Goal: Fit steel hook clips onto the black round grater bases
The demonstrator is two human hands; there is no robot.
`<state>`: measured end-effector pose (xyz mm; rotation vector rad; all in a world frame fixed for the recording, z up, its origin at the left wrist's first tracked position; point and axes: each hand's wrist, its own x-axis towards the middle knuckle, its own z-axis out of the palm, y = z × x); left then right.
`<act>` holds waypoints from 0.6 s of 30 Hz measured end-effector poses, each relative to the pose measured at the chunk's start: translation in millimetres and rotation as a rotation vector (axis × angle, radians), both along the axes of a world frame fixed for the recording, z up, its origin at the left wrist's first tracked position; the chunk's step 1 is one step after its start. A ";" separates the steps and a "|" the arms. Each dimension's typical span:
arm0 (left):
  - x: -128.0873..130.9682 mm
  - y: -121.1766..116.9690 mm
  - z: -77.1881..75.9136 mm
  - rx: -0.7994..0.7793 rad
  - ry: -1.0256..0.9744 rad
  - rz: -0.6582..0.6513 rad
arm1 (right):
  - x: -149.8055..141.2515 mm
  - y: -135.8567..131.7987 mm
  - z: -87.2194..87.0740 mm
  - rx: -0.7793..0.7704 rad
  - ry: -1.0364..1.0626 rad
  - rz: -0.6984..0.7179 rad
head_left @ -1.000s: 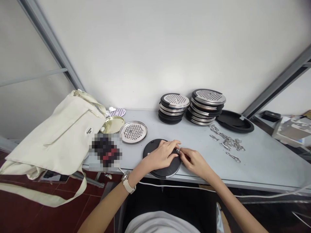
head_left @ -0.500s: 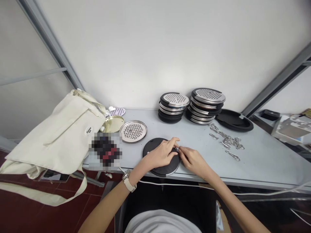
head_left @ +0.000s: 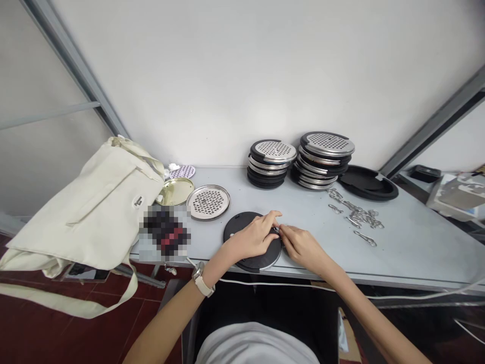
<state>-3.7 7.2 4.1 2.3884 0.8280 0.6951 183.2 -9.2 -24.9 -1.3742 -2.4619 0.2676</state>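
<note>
A black round disc [head_left: 254, 263] with a thin metal edge lies flat at the table's front edge. Across its top rests my left hand [head_left: 253, 235], holding it, with thumb and index finger curled around its right rim. My right hand [head_left: 303, 248] pinches a small silver carabiner clip [head_left: 276, 230] at that same rim, between the two hands. Most of the clip is hidden by fingers. Farther right on the table is a loose pile of similar silver clips [head_left: 359, 216], with one single clip [head_left: 365, 238] lying nearer the front.
Two stacks, a left stack [head_left: 271, 163] and a right stack [head_left: 324, 160], of perforated metal and black discs stand by the wall. A black tray [head_left: 368, 183], a perforated grater disc [head_left: 208, 202], a gold lid [head_left: 176, 192] and a cream bag [head_left: 91, 212] surround the work.
The view has shifted slightly. Both hands stay at the disc's right rim; the right fingers have moved only a little at the clip.
</note>
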 end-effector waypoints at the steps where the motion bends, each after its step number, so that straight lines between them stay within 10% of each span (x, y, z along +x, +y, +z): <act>1: 0.1 0.1 -0.5 0.002 0.001 0.001 | -0.1 0.1 0.1 0.000 -0.004 0.003; 18: 0.4 2.8 -6.4 0.002 -0.026 -0.007 | -4.7 -7.4 0.5 0.044 -0.036 -0.064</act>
